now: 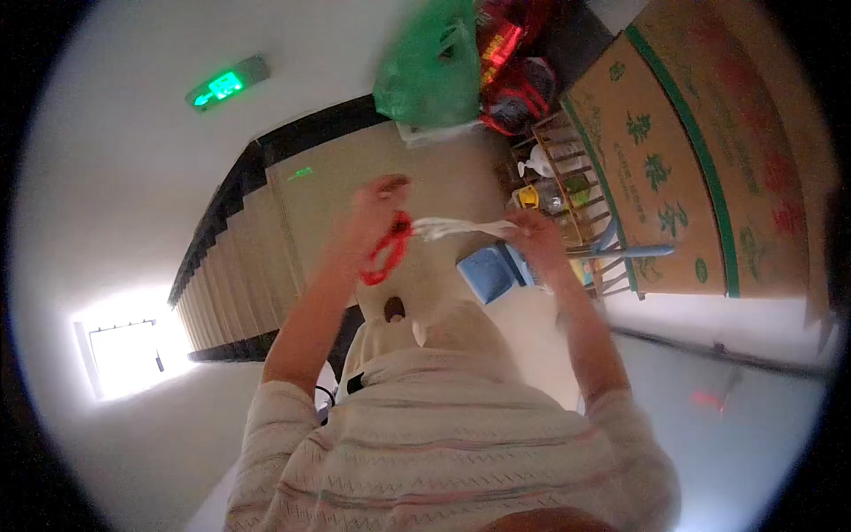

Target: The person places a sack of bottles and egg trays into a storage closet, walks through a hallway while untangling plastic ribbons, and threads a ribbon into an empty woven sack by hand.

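A white strip (461, 226), thin and twisted like cord or plastic, stretches between my two hands in front of my body. Its right end is gripped by my right hand (536, 238), with the fingers closed on it. My left hand (379, 206) is blurred by motion at the strip's left end. A red loop (388, 257) hangs at that hand, next to the wrist. Whether the left fingers hold the strip or the loop cannot be made out.
Descending stairs (235, 266) lie to the left. A green bag (430, 75) and red bags (519, 93) are ahead. On the right are a large cardboard box (683, 160), a rack (563, 151) with bottles and a blue dustpan-like object (489, 273).
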A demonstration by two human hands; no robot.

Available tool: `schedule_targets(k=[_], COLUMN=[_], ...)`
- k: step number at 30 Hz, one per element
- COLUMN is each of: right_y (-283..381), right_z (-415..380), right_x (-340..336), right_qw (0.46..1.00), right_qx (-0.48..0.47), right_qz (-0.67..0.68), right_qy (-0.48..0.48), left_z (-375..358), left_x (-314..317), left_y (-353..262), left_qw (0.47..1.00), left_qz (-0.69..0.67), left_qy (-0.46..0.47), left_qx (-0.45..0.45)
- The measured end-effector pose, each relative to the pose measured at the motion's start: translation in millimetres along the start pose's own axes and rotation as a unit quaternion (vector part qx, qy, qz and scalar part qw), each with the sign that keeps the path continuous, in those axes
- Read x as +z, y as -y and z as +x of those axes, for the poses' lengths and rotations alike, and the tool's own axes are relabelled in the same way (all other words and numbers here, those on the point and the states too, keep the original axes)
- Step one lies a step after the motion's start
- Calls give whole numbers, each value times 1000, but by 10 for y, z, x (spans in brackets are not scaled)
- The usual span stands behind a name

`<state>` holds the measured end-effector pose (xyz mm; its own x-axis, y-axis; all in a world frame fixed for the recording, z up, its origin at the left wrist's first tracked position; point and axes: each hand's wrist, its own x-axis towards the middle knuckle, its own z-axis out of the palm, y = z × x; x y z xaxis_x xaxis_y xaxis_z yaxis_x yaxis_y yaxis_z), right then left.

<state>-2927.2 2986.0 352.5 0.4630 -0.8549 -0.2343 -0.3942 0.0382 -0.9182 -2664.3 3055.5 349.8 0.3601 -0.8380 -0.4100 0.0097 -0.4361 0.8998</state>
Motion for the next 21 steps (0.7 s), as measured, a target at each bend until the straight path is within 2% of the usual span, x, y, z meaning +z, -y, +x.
schedule_targets(k=[2, 4, 5, 7, 10, 11, 13, 14, 16, 17, 19, 21], right_y=[-15, 8, 36, 161, 206, 204, 230, 249, 341, 390, 297, 99], right_z=[15, 151, 254, 487, 806, 897, 1132, 1244, 1418, 1509, 1785, 1935], right_x=[319, 488, 512, 433, 247, 183, 50, -28, -167, -231, -387, -485], right_qw=[980, 968, 960, 964, 983, 989, 946, 910, 946, 960, 982, 975], right_qx=[23, 79, 106, 105, 58, 34, 46, 51, 37, 25, -19, -32], right_qz=[199, 239, 259, 243, 147, 104, 307, 401, 303, 248, 116, 101], right_qy=[6, 16, 21, -36, -88, -98, -94, -90, -113, -129, -148, -194], left_z=[68, 290, 418, 693, 1023, 1022, 907, 921, 978, 1085, 1344, 1511], left_x=[486, 921, 999, 1091, 1136, 1095, 1034, 1065, 1154, 1272, 1314, 1254], left_y=[-57, 28, -19, -116, -93, -189, -436, -457, -502, -354, -259, -363], left_qw=[997, 986, 986, 984, 966, 961, 907, 883, 827, 806, 838, 859], left_qz=[48, -29, -14, 15, -27, -106, -263, -301, -372, -402, -321, -264], left_qy=[39, 72, 69, 63, 171, 227, 326, 354, 405, 394, 388, 367], left_qx=[45, 145, 151, 164, 191, 115, -43, -67, -115, -182, -210, -238])
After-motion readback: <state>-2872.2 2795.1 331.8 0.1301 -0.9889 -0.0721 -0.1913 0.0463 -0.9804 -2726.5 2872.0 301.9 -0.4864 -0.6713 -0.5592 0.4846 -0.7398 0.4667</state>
